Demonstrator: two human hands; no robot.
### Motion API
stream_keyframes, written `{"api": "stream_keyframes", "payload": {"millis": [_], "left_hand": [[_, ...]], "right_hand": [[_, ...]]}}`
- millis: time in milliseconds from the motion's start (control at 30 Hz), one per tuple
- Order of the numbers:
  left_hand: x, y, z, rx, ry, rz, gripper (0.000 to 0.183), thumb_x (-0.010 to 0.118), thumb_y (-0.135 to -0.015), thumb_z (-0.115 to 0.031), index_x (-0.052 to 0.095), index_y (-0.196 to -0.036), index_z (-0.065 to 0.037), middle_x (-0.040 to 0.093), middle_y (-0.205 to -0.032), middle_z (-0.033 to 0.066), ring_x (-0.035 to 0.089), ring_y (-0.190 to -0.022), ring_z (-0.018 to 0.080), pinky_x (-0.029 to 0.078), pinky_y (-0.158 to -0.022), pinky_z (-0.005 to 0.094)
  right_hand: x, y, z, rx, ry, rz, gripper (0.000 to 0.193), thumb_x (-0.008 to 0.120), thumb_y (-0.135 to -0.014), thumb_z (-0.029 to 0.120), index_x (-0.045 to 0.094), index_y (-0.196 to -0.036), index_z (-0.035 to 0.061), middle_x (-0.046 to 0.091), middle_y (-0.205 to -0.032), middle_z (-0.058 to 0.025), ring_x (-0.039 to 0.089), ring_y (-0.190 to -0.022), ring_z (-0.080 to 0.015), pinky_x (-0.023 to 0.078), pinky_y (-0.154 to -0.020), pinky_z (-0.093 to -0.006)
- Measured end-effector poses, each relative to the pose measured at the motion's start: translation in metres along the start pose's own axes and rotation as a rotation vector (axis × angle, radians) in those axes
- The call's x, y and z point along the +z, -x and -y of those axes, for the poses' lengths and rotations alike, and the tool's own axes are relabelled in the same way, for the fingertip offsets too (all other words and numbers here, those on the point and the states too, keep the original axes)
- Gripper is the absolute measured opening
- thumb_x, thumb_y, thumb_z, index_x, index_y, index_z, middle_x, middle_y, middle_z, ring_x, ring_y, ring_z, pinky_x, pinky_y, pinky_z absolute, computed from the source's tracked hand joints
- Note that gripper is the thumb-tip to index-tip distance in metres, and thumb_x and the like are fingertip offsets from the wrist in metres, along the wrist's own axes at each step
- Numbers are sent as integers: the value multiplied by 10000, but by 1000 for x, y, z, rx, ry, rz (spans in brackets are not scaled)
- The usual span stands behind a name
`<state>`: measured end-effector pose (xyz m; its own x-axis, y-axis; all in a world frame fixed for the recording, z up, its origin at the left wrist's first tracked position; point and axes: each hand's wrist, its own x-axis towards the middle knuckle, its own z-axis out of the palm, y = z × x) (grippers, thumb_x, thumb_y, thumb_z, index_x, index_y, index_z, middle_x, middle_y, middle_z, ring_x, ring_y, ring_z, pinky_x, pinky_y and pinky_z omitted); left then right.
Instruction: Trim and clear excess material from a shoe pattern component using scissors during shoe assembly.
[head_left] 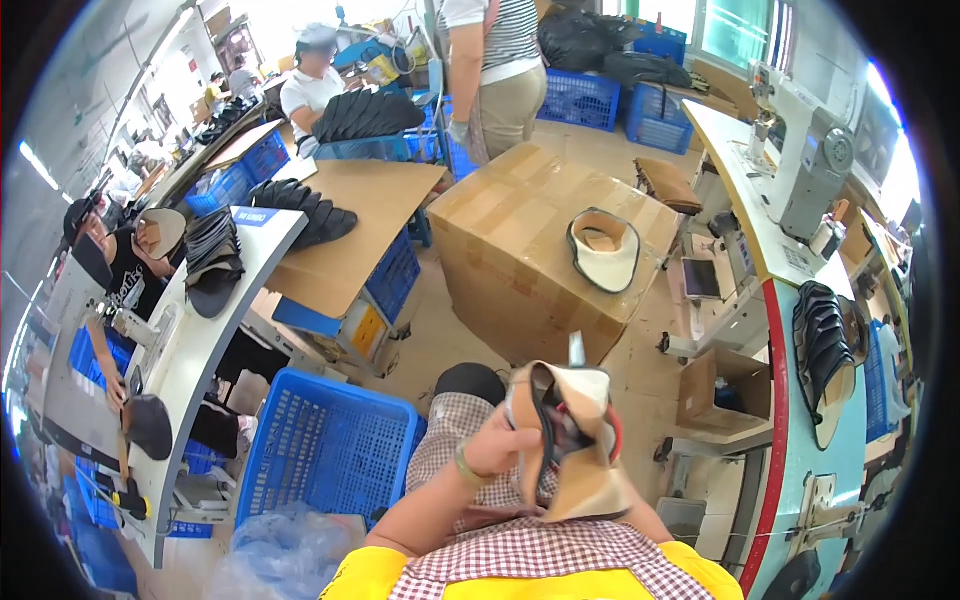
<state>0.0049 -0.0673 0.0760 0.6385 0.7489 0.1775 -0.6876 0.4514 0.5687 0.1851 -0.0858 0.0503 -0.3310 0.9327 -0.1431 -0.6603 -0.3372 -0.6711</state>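
Note:
My left hand [492, 446] is closed on the edge of a tan and cream shoe upper [577, 487] with a dark-trimmed opening, held up over my lap. From the lower right my right forearm [642, 510] reaches in behind the upper. That hand is mostly hidden by the upper, so its fingers cannot be made out. A red curved piece [615, 432] shows at the upper's right side, and a short silver tip [577, 348] sticks up beyond it. Whether these two belong to one tool I cannot tell. Another cream shoe upper [622, 268] with dark trim lies on a big cardboard box [520, 215] ahead.
A blue plastic basket [330, 400] stands at my left, clear plastic bags [295, 545] below it. A white table [215, 350] holds stacked black uppers [213, 250]. To the right are a sewing machine [815, 165] and a red-edged bench [775, 420]. Other people work on the left and ahead.

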Motion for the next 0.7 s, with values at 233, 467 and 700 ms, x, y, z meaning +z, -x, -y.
{"api": "stream_keyframes", "payload": {"millis": [233,467,700], "left_hand": [[-102,39,-5,-194,-1284,-534,186,626,-761,-91,662,-915,8,677,-774,157,652,-716,179,503,-627,350],[-84,-48,-42,394,-1832,-656,336,582,-786,13,603,-1118,-29,606,-1061,185,597,-967,356,486,-843,402],[4,-109,-114,777,-1328,-339,497,651,-831,-57,491,-1300,-25,490,-1306,144,525,-1146,246,450,-939,341]], "right_hand": [[-12,2,56,-241,1207,-227,634,730,-712,187,505,-1284,30,608,-942,-70,545,-868,-97,459,-807,-248],[13,-4,80,-383,1321,-407,594,720,-723,216,530,-1257,37,577,-819,-69,507,-703,-105,463,-716,-256],[-34,-123,142,-940,983,-1044,519,695,-756,114,492,-1220,0,570,-977,-63,543,-868,-140,451,-778,-283]]}}
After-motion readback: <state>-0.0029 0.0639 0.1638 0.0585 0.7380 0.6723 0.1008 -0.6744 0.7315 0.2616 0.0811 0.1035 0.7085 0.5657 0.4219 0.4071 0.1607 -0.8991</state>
